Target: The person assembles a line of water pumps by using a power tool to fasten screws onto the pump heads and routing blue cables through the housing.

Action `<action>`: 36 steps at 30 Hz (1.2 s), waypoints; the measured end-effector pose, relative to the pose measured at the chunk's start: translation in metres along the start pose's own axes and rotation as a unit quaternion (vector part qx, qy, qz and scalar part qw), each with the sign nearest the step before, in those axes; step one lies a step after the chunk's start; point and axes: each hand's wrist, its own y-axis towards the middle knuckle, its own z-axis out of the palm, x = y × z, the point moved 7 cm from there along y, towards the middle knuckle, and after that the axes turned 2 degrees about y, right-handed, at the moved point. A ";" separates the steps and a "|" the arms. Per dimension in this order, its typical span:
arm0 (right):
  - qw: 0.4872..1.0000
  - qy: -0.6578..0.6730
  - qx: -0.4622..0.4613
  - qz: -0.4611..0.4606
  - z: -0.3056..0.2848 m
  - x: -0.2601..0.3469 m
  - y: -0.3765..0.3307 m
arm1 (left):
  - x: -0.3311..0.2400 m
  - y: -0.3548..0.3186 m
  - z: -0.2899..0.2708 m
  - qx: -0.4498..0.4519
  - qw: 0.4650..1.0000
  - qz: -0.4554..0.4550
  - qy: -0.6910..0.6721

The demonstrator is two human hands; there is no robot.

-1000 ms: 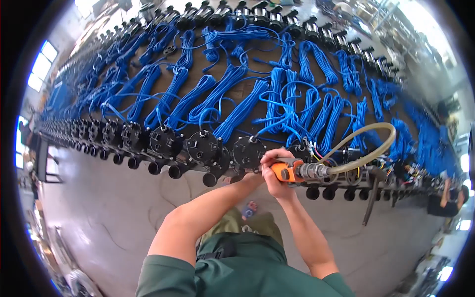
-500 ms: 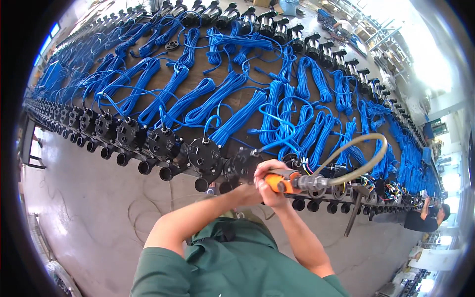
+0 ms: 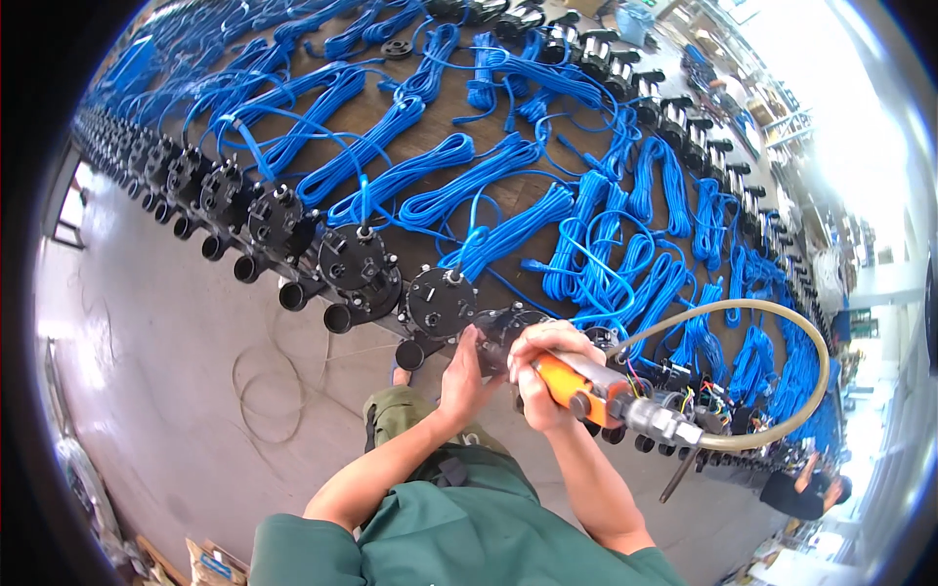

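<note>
Right hand (image 3: 539, 398) wrapped round orange tool (image 3: 575, 387), hose (image 3: 826, 371) looping right; tool sits just beside black unit (image 3: 500, 329). Left hand (image 3: 464, 379) at unit's near side, can't tell if gripping. Beyond, blue cables (image 3: 518, 232) on worktop (image 3: 451, 119).

Room over floor (image 3: 176, 391) left of left hand (image 3: 462, 386); motors (image 3: 442, 301) block front, 1 hose (image 3: 823, 371) loops right, cables (image 3: 520, 228) crowd table (image 3: 449, 114).
</note>
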 end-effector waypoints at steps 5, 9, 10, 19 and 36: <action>0.997 -0.003 0.005 0.075 0.005 -0.031 -0.002 | -0.007 -0.001 0.004 -0.049 0.999 0.002 0.011; 0.992 -0.003 -0.017 0.125 0.002 -0.032 -0.003 | -0.015 0.007 -0.008 -0.038 0.999 0.019 0.012; 0.993 0.029 -0.062 0.101 0.001 -0.025 0.000 | -0.020 0.012 -0.015 -0.022 0.999 0.023 0.016; 0.989 0.067 -0.114 0.065 -0.005 -0.009 0.027 | 0.025 0.005 -0.008 0.066 0.994 0.054 -0.068; 0.988 -0.007 -0.107 0.111 -0.020 -0.063 0.046 | 0.010 0.094 -0.007 -0.004 0.961 0.104 -0.256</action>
